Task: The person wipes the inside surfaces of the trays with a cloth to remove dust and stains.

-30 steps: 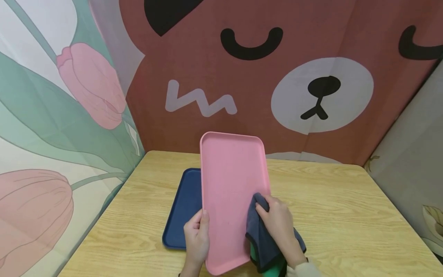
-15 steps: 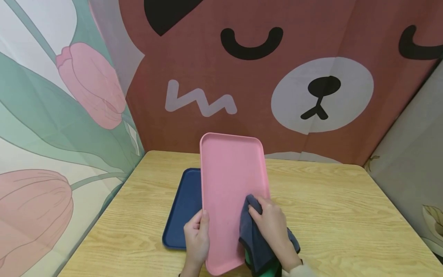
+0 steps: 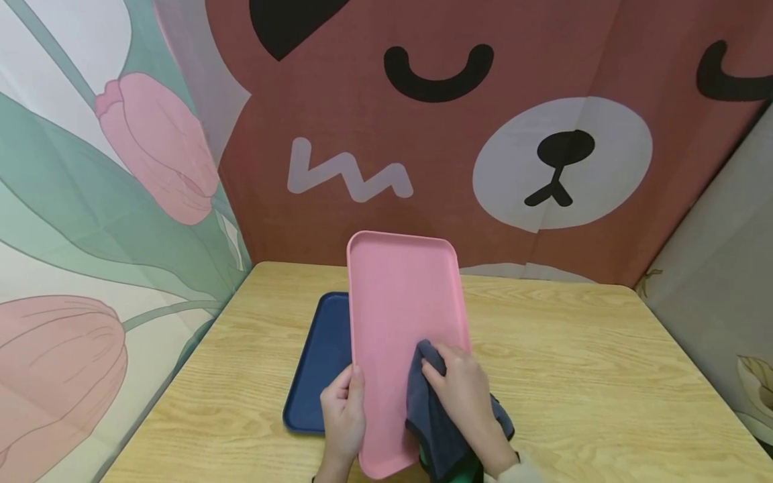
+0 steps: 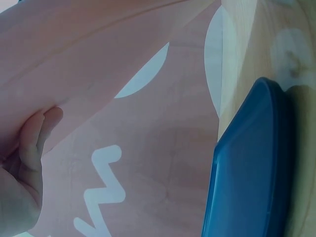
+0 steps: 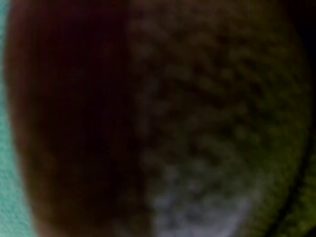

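Observation:
A pink rectangular tray [image 3: 401,295] is tilted up over the table, its inner face toward the head camera. My left hand [image 3: 344,409] grips its left edge near the bottom, thumb on the front and fingers behind; the left wrist view shows those fingers [image 4: 32,143] against the tray's underside. With my right hand [image 3: 461,396] I hold a dark grey cloth [image 3: 431,409] with black edging and a green reverse, pressed to the tray's lower right inner face. Cloth fills the right wrist view, dark and blurred.
A navy blue tray [image 3: 323,365] lies on the wooden table [image 3: 580,376] behind and left of the pink one, partly hidden by it. A brown bear-print curtain [image 3: 338,87] hangs behind the table, with a tulip-print curtain [image 3: 157,147] at the left.
My right hand and the cloth have slid left across the pink tray's inner face. The left hand keeps its grip, and the tray has stayed almost where it was.

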`<state>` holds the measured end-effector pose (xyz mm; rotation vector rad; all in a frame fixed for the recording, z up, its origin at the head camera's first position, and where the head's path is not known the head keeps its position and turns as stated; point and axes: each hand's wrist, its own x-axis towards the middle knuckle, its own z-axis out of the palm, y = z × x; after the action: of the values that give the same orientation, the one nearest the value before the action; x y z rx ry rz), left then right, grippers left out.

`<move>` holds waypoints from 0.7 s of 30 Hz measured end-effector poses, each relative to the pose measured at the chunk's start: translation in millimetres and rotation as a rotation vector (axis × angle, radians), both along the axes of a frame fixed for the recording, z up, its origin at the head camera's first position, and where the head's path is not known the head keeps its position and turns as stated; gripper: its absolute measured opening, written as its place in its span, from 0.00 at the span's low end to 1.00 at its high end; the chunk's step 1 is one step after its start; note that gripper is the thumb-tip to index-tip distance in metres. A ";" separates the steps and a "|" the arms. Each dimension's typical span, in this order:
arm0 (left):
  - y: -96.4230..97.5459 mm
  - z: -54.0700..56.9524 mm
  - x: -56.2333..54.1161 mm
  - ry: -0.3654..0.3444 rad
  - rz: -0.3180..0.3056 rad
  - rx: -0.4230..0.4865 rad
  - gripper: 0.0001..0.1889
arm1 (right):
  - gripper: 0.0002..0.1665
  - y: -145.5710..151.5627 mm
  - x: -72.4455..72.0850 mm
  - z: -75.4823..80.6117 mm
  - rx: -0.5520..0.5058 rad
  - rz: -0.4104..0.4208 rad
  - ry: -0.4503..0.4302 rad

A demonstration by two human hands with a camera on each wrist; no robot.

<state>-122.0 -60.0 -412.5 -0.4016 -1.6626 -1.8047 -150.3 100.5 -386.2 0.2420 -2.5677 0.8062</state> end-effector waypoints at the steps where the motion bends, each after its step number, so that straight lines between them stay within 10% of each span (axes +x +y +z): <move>1: 0.1 0.2 -0.1 -0.004 0.004 -0.003 0.12 | 0.15 -0.9 0.4 0.5 0.001 0.007 0.006; 21: 2.4 1.7 0.3 -0.045 0.016 -0.013 0.13 | 0.11 -22.5 10.1 6.0 0.018 0.100 0.059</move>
<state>-121.8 -57.6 -410.8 -0.3557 -1.7044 -1.8042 -140.2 77.9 -380.2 0.3961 -2.5250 0.7999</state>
